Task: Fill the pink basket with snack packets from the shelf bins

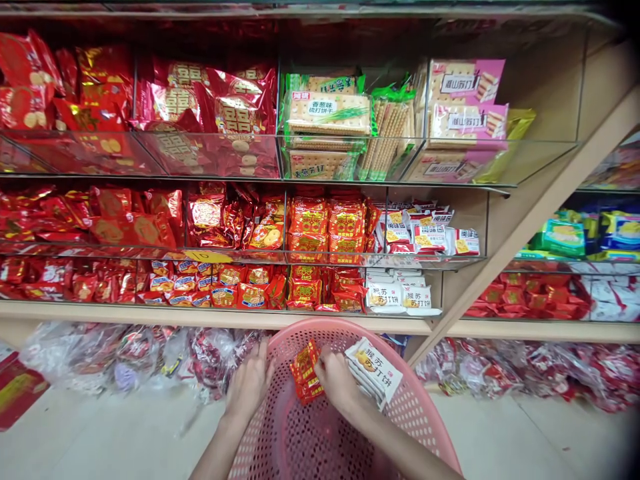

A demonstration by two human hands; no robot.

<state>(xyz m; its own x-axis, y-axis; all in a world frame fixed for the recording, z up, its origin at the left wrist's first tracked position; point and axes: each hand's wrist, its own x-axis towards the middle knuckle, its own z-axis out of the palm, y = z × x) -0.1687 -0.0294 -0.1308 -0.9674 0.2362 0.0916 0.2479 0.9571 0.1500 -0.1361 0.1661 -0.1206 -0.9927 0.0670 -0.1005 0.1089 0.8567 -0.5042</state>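
A pink perforated plastic basket [435,417] is in front of me, below the shelves. My left hand [249,381] is closed on the basket's left rim. Inside the basket, my right hand [336,380] is closed at the edge of some red-and-gold snack packets [306,375]; its fingertips are partly hidden. White packets of soda biscuits [374,368] lie in the basket, just right of that hand, against the far right wall.
Clear-fronted shelves hold red packets [240,110], green-wrapped crackers [327,113] and small white biscuit packets [400,295]. A slanted wooden panel [530,207] divides them at the right. Plastic bags of goods [150,357] lie beneath on the tiled floor [125,433].
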